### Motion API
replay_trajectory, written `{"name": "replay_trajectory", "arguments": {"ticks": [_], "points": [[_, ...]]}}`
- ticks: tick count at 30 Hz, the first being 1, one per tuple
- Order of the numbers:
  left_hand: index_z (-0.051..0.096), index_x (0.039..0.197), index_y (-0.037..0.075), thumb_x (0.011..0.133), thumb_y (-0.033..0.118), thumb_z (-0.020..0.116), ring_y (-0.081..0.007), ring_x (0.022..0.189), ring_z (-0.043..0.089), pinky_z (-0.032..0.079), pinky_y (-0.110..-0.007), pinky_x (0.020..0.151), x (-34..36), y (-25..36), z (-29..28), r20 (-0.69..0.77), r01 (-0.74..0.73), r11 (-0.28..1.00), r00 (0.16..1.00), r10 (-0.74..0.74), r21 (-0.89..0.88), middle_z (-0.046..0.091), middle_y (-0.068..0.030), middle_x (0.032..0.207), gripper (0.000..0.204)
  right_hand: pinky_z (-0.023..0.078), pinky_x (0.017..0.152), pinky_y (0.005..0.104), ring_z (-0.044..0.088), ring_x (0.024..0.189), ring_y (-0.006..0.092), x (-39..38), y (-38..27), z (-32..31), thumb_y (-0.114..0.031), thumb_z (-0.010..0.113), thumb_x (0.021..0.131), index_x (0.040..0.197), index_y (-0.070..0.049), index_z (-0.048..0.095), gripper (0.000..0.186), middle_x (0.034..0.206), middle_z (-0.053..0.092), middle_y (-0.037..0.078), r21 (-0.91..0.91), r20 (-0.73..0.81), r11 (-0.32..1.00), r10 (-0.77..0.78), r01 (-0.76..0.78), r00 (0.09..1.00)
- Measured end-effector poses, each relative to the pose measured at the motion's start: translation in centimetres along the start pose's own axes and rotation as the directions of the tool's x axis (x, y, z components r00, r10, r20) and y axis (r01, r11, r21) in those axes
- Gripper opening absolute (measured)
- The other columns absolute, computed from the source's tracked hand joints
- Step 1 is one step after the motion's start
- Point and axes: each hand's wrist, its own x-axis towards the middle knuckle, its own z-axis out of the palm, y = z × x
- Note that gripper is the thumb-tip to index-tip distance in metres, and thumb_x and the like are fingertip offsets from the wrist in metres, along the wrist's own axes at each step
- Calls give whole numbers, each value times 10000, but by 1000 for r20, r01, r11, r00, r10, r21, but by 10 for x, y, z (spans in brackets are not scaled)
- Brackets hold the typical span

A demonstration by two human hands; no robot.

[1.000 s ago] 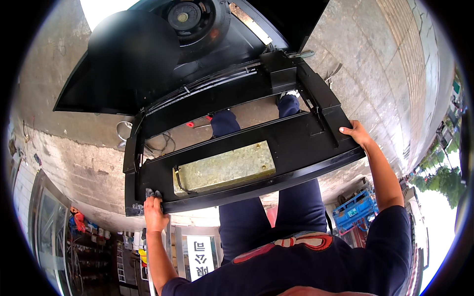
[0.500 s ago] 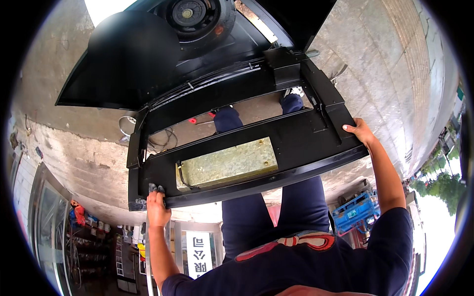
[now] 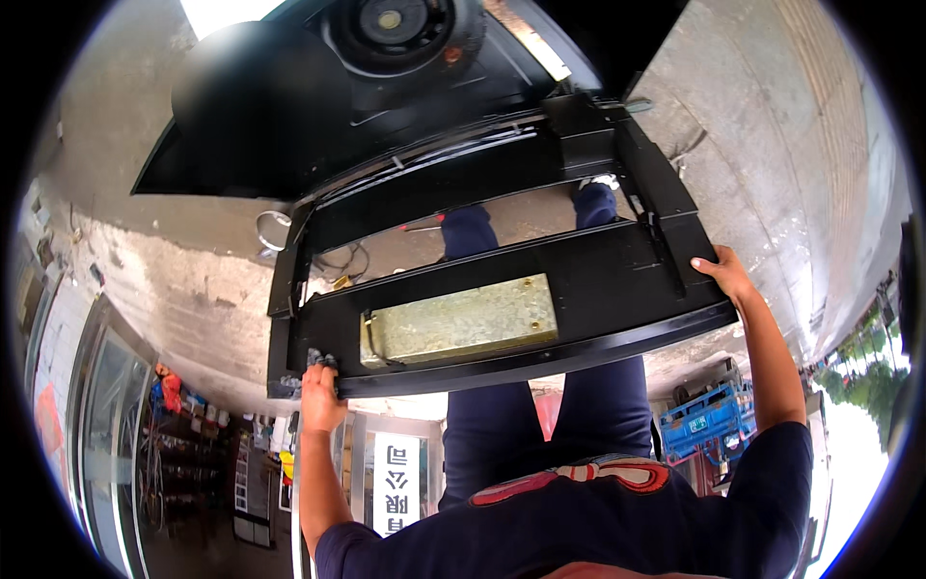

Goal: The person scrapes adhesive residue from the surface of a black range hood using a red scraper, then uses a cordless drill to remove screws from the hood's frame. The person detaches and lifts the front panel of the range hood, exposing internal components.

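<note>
A wide black metal frame (image 3: pixel 608 289) with a long opening lies in front of my body at about waist height. My left hand (image 3: pixel 323 398) grips its near left corner, fingers over the edge; something dark and crumpled shows at the fingertips. At the right end my right hand (image 3: pixel 730 274) is closed round the edge, thumb on top and the other fingers hidden beneath. A pale metal box (image 3: pixel 458 320) with a short dark cable at its left end sits on the frame's near panel.
Beyond the frame stands a larger black body (image 3: pixel 289 125) with a round recess (image 3: pixel 391 24). Through the opening I see my shoes and a red-handled tool (image 3: pixel 422 228) on the floor. A pale ring (image 3: pixel 273 230) lies left; a blue cart (image 3: pixel 709 422) stands near right.
The whole view has shifted a little, so frame, floor and surroundings all sit slightly farther right. Both hands keep the same hold on the frame.
</note>
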Motion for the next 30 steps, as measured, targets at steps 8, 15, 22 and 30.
{"name": "replay_trajectory", "arguments": {"ticks": [8,15,22,30], "points": [[531,933,60,487,-23,707,-376,998,504,407,-446,895,-7,-15,16,42,27,1000,999,-26,-13,536,-166,994,487,522,708,294,639,762,155,4,-7,0,-167,744,800,1056,77,602,382,877,674,108,1,32,1000,-23,23,999],[522,897,43,480,-51,641,-399,963,503,414,-450,871,-10,-19,29,-3,32,999,999,-32,-10,536,-181,959,444,527,716,311,648,767,182,-12,-23,9,-155,759,780,1044,96,604,396,889,677,135,17,-15,999,28,-28,999],[522,888,45,497,-45,666,-395,963,507,427,-461,865,-5,-12,40,74,54,995,995,-60,83,544,-179,977,426,520,720,296,639,775,168,-8,-1,10,-108,761,771,1049,78,610,366,885,678,114,88,0,996,32,-32,999],[498,873,13,576,-21,630,-424,983,488,437,-473,877,7,3,42,142,110,965,979,-146,236,519,-207,979,327,478,837,386,625,965,355,-3,17,8,-287,800,716,981,71,610,483,966,640,239,-88,-27,996,-8,5,1000]]}}
